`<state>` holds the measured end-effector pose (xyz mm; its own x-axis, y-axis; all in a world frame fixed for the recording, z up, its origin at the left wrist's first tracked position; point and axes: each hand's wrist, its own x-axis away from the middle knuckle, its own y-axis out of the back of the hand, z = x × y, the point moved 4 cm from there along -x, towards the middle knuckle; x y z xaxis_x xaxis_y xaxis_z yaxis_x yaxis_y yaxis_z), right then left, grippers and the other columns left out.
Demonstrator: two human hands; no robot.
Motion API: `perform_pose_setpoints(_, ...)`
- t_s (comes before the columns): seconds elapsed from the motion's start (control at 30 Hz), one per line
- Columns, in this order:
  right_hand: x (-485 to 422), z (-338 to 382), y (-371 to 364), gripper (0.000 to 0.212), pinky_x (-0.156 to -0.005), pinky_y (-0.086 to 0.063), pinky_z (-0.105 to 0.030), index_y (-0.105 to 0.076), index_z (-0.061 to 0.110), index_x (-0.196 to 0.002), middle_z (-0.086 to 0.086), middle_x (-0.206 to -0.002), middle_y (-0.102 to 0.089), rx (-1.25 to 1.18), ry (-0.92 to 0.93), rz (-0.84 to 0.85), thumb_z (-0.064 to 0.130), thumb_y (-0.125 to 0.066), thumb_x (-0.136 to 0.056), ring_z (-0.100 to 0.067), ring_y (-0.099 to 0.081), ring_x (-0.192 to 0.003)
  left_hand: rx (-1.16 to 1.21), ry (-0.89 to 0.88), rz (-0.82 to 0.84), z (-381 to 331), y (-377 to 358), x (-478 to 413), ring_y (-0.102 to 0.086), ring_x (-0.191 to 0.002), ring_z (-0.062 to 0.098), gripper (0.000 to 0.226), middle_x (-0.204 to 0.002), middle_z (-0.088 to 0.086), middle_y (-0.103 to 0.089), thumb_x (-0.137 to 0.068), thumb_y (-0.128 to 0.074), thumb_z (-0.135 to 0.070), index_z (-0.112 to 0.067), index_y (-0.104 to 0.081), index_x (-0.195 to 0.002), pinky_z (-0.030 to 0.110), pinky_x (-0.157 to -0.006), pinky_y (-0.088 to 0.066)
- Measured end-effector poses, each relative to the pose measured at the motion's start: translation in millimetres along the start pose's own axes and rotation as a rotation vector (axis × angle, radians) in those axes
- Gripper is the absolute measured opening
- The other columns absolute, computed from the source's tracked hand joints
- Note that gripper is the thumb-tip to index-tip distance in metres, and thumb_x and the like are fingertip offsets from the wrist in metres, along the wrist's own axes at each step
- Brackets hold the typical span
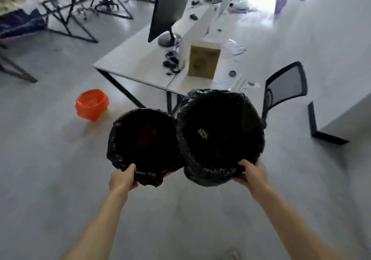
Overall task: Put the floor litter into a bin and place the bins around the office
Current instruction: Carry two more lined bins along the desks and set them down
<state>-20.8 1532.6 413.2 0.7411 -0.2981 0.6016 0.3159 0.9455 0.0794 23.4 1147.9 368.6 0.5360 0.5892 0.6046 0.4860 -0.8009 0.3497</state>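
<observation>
Two bins lined with black bags are held up in front of me, side by side and touching. My left hand [123, 179] grips the near rim of the left black bin [144, 143]. My right hand [252, 174] grips the near rim of the right black bin [220, 135], which has a small pale scrap of litter [202, 133] inside. A third bin with an orange bag [92, 104] stands on the grey floor to the left, near the desk's corner.
A white desk [132, 59] lies ahead with a monitor [170, 8], a cardboard box [203, 61], cables and plastic wrappers. A black mesh chair [286, 85] stands right of it. More black-framed tables [70, 4] stand at the back left, and another desk's leg [321, 127] at right.
</observation>
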Motion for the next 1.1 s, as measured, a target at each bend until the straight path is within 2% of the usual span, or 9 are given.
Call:
perform_pose_setpoints(0.13, -26, 11, 112, 0.027, -0.054, -0.057, -0.031, -0.052, 0.014, -0.122, -0.013, -0.106, -0.068, -0.100, 0.013, -0.142, 0.010, -0.055, -0.095, -0.028, -0.071, -0.081, -0.101, -0.052, 0.163, -29, -113, 35, -0.070, -0.080, 0.029, 0.024, -0.099, 0.014, -0.069, -0.089, -0.062, -0.021, -0.006, -0.063, -0.107, 0.033, -0.061, -0.058)
perform_pose_setpoints(0.3, -74, 21, 261, 0.027, -0.060, -0.056, -0.032, -0.054, 0.010, -0.122, -0.016, -0.107, -0.068, -0.179, 0.003, -0.287, 0.010, -0.056, -0.095, -0.028, -0.069, -0.084, -0.238, -0.069, 0.342, -44, -266, 98, -0.067, -0.078, 0.029, 0.010, -0.089, 0.014, -0.067, -0.091, -0.059, -0.015, -0.005, -0.062, -0.093, 0.038, -0.061, -0.059)
perform_pose_setpoints(0.37, -93, 27, 315, 0.027, -0.061, -0.054, -0.033, -0.054, 0.009, -0.121, -0.016, -0.106, -0.067, -0.218, -0.002, -0.335, 0.010, -0.056, -0.095, -0.027, -0.068, -0.083, -0.273, -0.051, 0.389, -50, -317, 121, -0.066, -0.078, 0.031, 0.007, -0.086, 0.016, -0.066, -0.090, -0.059, -0.010, -0.003, -0.059, -0.088, 0.043, -0.068, -0.060)
perform_pose_setpoints(0.43, -111, 35, 363, 0.028, -0.061, -0.054, -0.033, -0.053, 0.009, -0.122, -0.016, -0.110, -0.066, -0.232, 0.001, -0.388, 0.010, -0.057, -0.094, -0.028, -0.067, -0.087, -0.324, -0.061, 0.425, -57, -363, 134, -0.068, -0.082, 0.034, 0.014, -0.087, 0.018, -0.068, -0.082, -0.064, -0.016, -0.002, -0.061, -0.086, 0.053, -0.079, -0.060)
perform_pose_setpoints(0.5, -134, 46, 412, 0.031, -0.062, -0.055, -0.033, -0.053, 0.009, -0.124, -0.017, -0.113, -0.065, -0.255, -0.005, -0.442, 0.011, -0.058, -0.093, -0.029, -0.067, -0.092, -0.394, -0.101, 0.483, -69, -416, 147, -0.071, -0.085, 0.034, 0.025, -0.090, 0.018, -0.072, -0.072, -0.067, -0.027, -0.005, -0.066, -0.086, 0.053, -0.077, -0.061)
perform_pose_setpoints(0.67, -192, 73, 493, 0.044, -0.060, -0.056, -0.034, -0.046, 0.007, -0.133, -0.016, -0.129, -0.056, -0.302, -0.022, -0.562, 0.012, -0.059, -0.091, -0.034, -0.061, -0.109, -0.456, -0.191, 0.590, -119, -528, 193, -0.073, -0.081, 0.030, 0.015, -0.090, 0.017, -0.073, -0.081, -0.062, -0.016, -0.005, -0.068, -0.089, 0.037, -0.061, -0.061)
perform_pose_setpoints(0.8, -242, 113, 537, 0.044, -0.057, -0.054, -0.032, -0.047, 0.005, -0.135, -0.016, -0.129, -0.055, -0.384, -0.005, -0.625, 0.009, -0.057, -0.092, -0.032, -0.060, -0.110, -0.494, -0.254, 0.675, -163, -618, 205, -0.073, -0.078, 0.029, 0.023, -0.086, 0.014, -0.075, -0.072, -0.066, -0.024, -0.007, -0.068, -0.087, 0.043, -0.073, -0.062)
perform_pose_setpoints(0.97, -294, 159, 578, 0.052, -0.061, -0.056, -0.033, -0.039, 0.007, -0.144, -0.016, -0.137, -0.048, -0.442, -0.020, -0.727, 0.010, -0.056, -0.095, -0.029, -0.057, -0.105, -0.517, -0.300, 0.742, -228, -720, 217, -0.075, -0.081, 0.031, 0.030, -0.090, 0.018, -0.075, -0.067, -0.068, -0.026, -0.003, -0.069, -0.087, 0.047, -0.073, -0.063)
perform_pose_setpoints(1.1, -332, 206, 616, 0.059, -0.071, -0.056, -0.037, -0.029, 0.011, -0.152, -0.016, -0.146, -0.041, -0.438, -0.014, -0.813, 0.011, -0.052, -0.098, -0.029, -0.053, -0.103, -0.477, -0.335, 0.780, -285, -803, 237, -0.074, -0.082, 0.030, 0.020, -0.093, 0.019, -0.073, -0.079, -0.065, -0.016, -0.001, -0.067, -0.092, 0.042, -0.070, -0.063)
